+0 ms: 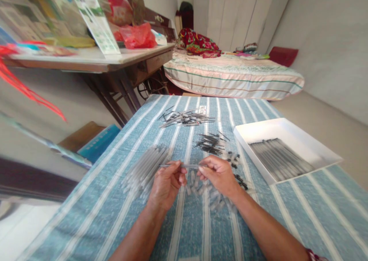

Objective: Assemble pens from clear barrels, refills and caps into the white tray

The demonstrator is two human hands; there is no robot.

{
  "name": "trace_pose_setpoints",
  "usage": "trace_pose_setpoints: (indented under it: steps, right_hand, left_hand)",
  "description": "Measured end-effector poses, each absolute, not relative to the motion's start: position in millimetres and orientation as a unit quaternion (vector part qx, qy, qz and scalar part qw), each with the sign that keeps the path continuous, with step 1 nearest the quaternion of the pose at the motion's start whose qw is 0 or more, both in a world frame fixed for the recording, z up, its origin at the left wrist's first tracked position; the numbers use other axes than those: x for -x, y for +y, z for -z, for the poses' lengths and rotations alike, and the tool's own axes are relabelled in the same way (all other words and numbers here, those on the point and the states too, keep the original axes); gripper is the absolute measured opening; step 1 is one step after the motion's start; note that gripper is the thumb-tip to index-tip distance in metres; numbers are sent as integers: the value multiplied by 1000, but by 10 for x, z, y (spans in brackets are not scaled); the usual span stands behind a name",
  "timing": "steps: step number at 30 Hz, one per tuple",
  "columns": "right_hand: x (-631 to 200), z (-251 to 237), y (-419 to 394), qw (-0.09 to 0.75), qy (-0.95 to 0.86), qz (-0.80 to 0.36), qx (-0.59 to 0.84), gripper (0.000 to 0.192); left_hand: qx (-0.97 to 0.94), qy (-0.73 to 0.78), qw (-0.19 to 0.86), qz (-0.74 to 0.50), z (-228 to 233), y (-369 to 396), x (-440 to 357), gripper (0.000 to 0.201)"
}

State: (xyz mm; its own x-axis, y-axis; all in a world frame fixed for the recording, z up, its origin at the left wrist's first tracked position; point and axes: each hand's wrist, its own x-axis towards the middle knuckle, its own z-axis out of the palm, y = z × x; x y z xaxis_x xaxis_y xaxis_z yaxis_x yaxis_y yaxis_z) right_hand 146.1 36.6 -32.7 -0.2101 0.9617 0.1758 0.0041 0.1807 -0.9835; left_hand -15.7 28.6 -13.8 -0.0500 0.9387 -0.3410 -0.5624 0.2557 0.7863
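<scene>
Forearms (267, 219) angled inward over blue-and-white striped cloth (100, 203).
Left hand (168, 182) and right hand (219, 174) pinch a slim grey tube (190, 166) crosswise.

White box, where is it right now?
In the head view, the white box sits on the striped cloth, ahead and to the right of the right hand, with slim tubes inside.

A bright room, with some blur.
The floor (25, 230) at the lower left shines almost plain white, but it is dark under the desk (86, 67) at the upper left. The red strings (33, 94) by the left edge look smeared and stretched. In the middle, the left hand (168, 180) and right hand (219, 174) look clearer, while the pale tubes (146, 168) look fuzzy.
</scene>
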Motion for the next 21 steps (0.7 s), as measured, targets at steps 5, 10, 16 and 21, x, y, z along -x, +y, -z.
trace_pose_setpoints:
  steps: [5, 10, 16, 21]
  right_hand:
    - [-1525, 194, 438, 367, -776, -266, 439, 16]
    - [-1496, 38, 383, 268, -849, -122, 439, 20]
    - [-2048, -53, 463, 277, -809, -69, 514, 19]
    - [-3254, 38, 623, 231, -662, 40, 712, 19]
  left_hand:
    - [-246, 476, 651, -537, 125, 313, 154, 17]
    - [-310, 476, 664, -485, 149, 293, 143, 21]
    - [-354, 506, 633, -466, 130, 277, 117, 38]
    - [-375, 545, 590, -464, 69, 265, 87, 35]
